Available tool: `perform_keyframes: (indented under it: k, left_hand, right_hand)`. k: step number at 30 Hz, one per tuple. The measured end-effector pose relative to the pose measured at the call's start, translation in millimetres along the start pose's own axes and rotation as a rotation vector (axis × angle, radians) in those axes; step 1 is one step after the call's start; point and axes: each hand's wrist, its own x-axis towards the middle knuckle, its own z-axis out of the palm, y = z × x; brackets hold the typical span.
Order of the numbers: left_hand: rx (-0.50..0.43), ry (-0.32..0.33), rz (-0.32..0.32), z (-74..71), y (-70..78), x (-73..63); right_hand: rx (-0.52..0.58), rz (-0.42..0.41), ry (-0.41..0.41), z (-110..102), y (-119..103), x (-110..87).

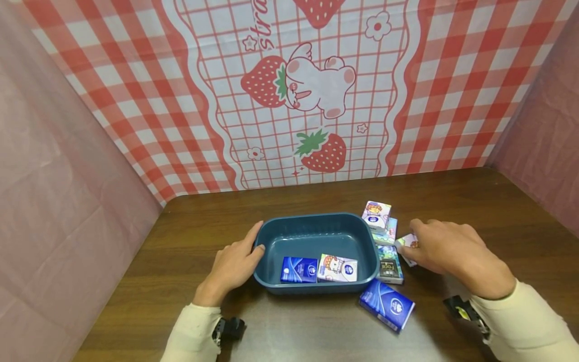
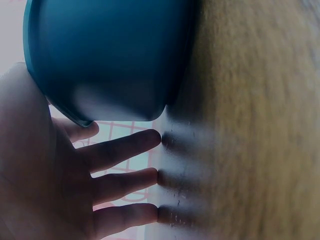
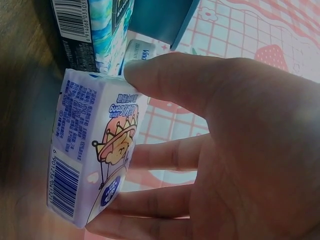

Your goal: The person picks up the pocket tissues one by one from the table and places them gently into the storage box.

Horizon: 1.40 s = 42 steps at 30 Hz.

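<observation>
My left hand [image 1: 236, 265] rests at the left end of a dark teal plastic tub [image 1: 312, 289], its thumb over the rim. In the left wrist view its fingers [image 2: 122, 152] are spread and fairly straight beside the tub wall. Inside the tub lie a blue tissue pack [image 1: 299, 270] and a white cartoon tissue pack [image 1: 337, 268]. To the right of the tub, my right hand [image 1: 457, 251] holds a white and lilac cartoon tissue pack [image 3: 117, 150] between thumb and fingers. The pack stands tilted close to a dark patterned tissue pack [image 1: 390, 264].
Against the tub's right side lies a cartoon tissue pack [image 1: 377, 215] on top of a pastel tissue pack [image 1: 387, 232]. Another blue tissue pack [image 1: 387, 305] lies at the tub's front right corner. A strawberry-print cloth [image 1: 312, 100] hangs behind the brown wooden table [image 1: 199, 216].
</observation>
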Motion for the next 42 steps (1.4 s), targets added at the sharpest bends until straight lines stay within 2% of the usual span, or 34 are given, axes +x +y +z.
perform_keyframes:
  k: [21,42]
  left_hand:
    - [0.01,0.005,0.004,0.3,-0.6,0.5]
    - [0.008,0.003,0.004,0.4,-0.7,1.0]
  right_hand:
    - [-0.003,-0.003,0.006,-0.7,1.1,0.7]
    - [0.01,-0.01,0.114,0.4,-0.6,0.4]
